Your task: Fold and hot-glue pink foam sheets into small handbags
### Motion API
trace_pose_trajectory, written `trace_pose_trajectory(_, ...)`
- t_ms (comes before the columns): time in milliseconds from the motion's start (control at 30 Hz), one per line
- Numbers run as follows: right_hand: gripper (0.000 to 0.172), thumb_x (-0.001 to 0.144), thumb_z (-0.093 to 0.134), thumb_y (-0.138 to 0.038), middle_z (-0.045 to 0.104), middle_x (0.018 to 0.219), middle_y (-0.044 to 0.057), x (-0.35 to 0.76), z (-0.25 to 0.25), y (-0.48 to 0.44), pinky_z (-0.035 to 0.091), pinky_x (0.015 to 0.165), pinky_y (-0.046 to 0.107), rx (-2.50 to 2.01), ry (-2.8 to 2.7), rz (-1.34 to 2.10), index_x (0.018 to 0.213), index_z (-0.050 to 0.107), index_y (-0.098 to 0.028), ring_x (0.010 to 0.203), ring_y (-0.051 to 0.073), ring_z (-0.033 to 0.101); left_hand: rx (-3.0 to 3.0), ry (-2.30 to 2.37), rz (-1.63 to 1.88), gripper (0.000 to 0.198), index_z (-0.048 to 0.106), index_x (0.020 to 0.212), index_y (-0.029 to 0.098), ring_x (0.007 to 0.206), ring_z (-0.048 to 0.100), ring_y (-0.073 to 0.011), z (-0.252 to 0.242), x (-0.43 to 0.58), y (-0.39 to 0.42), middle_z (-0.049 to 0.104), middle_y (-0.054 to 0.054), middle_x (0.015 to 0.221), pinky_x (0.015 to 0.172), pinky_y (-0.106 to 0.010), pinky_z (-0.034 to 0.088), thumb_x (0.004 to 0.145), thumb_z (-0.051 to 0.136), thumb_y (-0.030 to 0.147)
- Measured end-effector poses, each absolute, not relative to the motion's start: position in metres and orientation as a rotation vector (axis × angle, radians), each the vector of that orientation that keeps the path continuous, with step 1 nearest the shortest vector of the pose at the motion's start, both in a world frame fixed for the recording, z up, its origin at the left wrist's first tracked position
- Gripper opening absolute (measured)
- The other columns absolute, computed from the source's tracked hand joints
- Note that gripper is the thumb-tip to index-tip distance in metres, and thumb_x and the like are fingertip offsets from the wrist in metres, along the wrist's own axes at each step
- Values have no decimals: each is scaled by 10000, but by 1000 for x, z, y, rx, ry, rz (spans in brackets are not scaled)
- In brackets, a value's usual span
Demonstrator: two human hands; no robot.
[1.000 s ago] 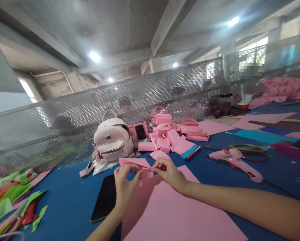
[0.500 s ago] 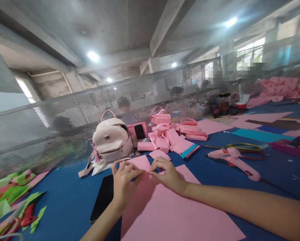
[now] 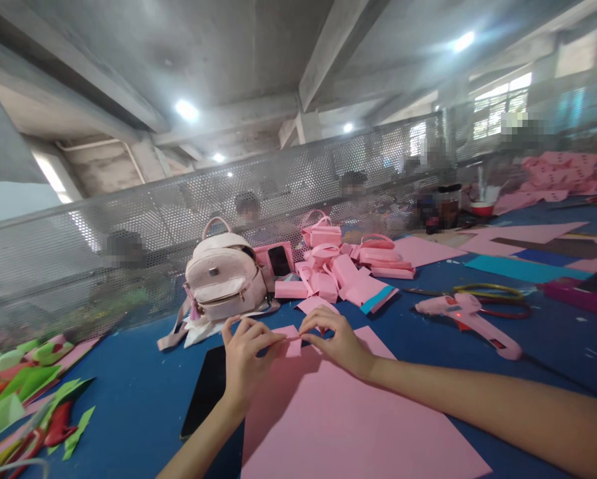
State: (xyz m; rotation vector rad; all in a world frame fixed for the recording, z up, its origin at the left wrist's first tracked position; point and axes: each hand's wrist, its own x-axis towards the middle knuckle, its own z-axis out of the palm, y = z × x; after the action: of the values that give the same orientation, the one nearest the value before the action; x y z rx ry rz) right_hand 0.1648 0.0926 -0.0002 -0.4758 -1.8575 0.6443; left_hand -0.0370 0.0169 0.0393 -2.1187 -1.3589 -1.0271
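Note:
My left hand [image 3: 246, 359] and my right hand [image 3: 334, 340] meet over the far edge of a large pink sheet [image 3: 338, 419] lying on the blue table [image 3: 133, 399]. Both pinch a small folded pink paper piece [image 3: 291, 340] between thumb and fingers. The piece is held just above the sheet. A black phone [image 3: 206, 389] lies flat under my left wrist.
A pale pink backpack [image 3: 223, 276] stands behind my hands, next to a heap of pink paper bags [image 3: 343, 266]. A pink glue gun [image 3: 465, 316] and scissors [image 3: 492, 296] lie at right. Green and red scraps [image 3: 24, 399] lie at left. A mesh fence [image 3: 129, 226] backs the table.
The pink piece has been folded smaller between my fingers, and both hands have closed in on it. The view shifted slightly.

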Motion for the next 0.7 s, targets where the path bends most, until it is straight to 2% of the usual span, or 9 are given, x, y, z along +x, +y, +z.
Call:
trace_pose_trajectory(133,181,879,699,-387,711,859,45,163,1,91,447,677,319,-483,-1854,647,790,717,-231,868,214,609,-2154,-1395,-1046,138,769,906,370,743,594,-160,37,-37,18,677,63,686,995,-430,240,859,716,251)
trace_pose_trajectory(333,227,874,690,-435,692,869,46,165,8,89,472,824,355,-409,-1899,796,804,719,-222,867,209,607,-2220,-1442,-1084,111,773,885,352,760,599,-168,37,-39,20,687,48,699,1009,-440,230,879,685,285)
trace_pose_trajectory(467,270,819,737,-474,699,893,56,167,9,93,479,795,335,-370,-1967,931,849,745,-205,869,207,616,-2310,-1426,-1074,126,771,890,355,775,608,-166,36,-44,23,694,47,717,1033,-454,212,885,677,270)
trace_pose_trajectory(700,270,784,769,-468,702,851,52,167,9,93,477,724,297,-361,-2011,956,784,757,-198,849,201,630,-2441,-1334,-1041,181,773,910,378,808,626,-162,30,-53,31,710,40,758,1066,-457,209,883,672,230)
